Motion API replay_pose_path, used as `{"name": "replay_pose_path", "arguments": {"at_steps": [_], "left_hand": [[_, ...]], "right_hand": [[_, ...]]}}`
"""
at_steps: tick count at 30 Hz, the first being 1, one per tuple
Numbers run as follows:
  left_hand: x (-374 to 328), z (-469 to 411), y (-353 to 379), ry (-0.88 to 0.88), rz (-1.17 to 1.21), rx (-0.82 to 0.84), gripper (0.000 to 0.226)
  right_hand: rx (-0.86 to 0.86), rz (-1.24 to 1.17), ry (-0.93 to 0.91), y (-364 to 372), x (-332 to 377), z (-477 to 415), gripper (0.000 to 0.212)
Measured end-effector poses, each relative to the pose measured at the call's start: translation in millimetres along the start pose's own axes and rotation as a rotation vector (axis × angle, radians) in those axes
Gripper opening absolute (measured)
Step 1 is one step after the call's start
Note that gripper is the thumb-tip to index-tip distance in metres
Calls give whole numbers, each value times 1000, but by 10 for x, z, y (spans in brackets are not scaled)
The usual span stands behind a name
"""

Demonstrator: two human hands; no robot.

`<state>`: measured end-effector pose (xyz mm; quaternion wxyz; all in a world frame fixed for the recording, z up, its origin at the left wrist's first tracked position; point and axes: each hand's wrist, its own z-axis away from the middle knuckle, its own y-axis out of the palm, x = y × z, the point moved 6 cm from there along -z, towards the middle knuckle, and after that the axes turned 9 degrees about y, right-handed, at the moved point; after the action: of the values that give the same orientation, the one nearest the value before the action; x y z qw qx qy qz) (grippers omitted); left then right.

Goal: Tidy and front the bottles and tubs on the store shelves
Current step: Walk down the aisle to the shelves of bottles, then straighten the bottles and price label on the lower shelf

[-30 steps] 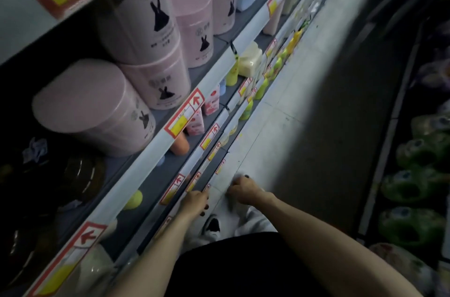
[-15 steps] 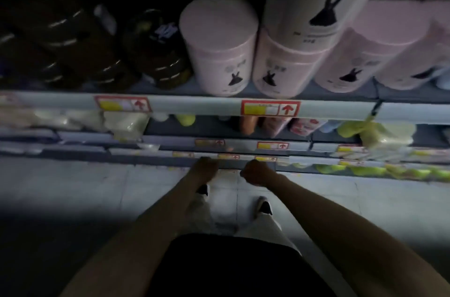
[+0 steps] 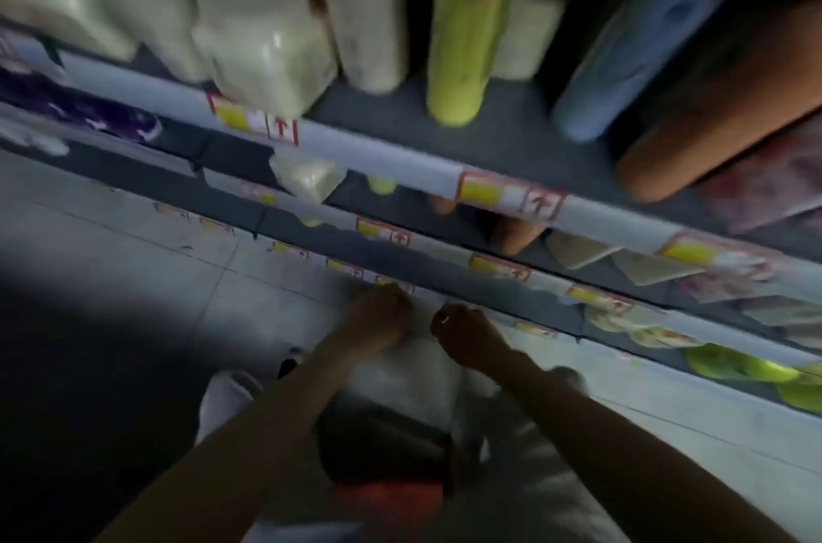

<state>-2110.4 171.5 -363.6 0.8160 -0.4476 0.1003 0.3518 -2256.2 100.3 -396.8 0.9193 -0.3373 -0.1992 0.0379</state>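
Head view, blurred: left hand (image 3: 382,315) and right hand (image 3: 467,335) hang side by side by the lowest shelf edge (image 3: 502,315). Their fingers look curled, but I cannot tell whether they grip anything. Cream bottles (image 3: 267,48) and a green bottle (image 3: 467,30) stand on the upper shelf (image 3: 400,160), well apart from both hands.

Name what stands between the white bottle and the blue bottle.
The yellow-green bottle, with a paler bottle beside it, in the head view.
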Motion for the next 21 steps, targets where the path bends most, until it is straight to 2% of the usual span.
{"name": "replay_pose_path", "arguments": {"at_steps": [1,3,6,9,12,14,16,18,21], "left_hand": [[95,-144,71,47,43,-26,27],[356,-456,236,32,90,-101,29],[682,-769,712,24,54,-116,45],[872,-1054,974,-6,-18,-133,41],[811,-1190,959,58,-124,-121,42],[672,-1148,883,144,-71,-160,33],[556,-991,871,186,-38,-168,26],[504,-796,867,210,-2,-193,24],[409,-493,777,252,-10,-260,26]], "right_hand": [[-94,-53,-44,140,21,-180,12],[-125,-70,-30,324,21,-497,26],[-38,63,35,882,-250,-1048,32],[-112,132,-8,1021,-391,-1194,38],[-141,208,-77,952,-339,-1069,66],[-222,161,-65,823,-298,-1032,54],[-231,176,-101,781,-246,-897,46],[-238,183,-98,752,-258,-749,45],[-315,47,-54,654,-259,-448,50]]}}
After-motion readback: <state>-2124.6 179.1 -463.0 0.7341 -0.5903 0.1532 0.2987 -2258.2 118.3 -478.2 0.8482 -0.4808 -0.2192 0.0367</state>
